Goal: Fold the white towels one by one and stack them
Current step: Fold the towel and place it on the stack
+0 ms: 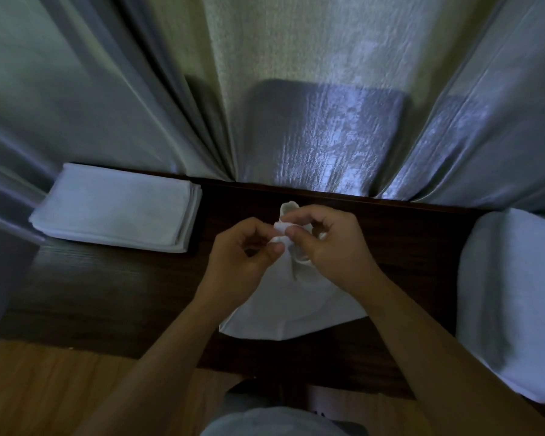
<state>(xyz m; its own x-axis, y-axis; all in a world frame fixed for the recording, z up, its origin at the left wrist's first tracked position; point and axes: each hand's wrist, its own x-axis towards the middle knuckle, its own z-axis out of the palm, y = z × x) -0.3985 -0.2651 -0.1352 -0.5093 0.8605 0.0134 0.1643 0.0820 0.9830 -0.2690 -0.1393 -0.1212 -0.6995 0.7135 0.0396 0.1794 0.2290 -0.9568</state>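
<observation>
Dark wooden table point(107, 284), grey curtains point(76, 105), wooden floor point(44, 388)

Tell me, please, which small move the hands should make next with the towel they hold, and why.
Probably draw the two hands apart along the edge: the left hand and right hand both pinch the bunched towel close together, so it hangs crumpled over the table and cannot be folded yet.
</observation>
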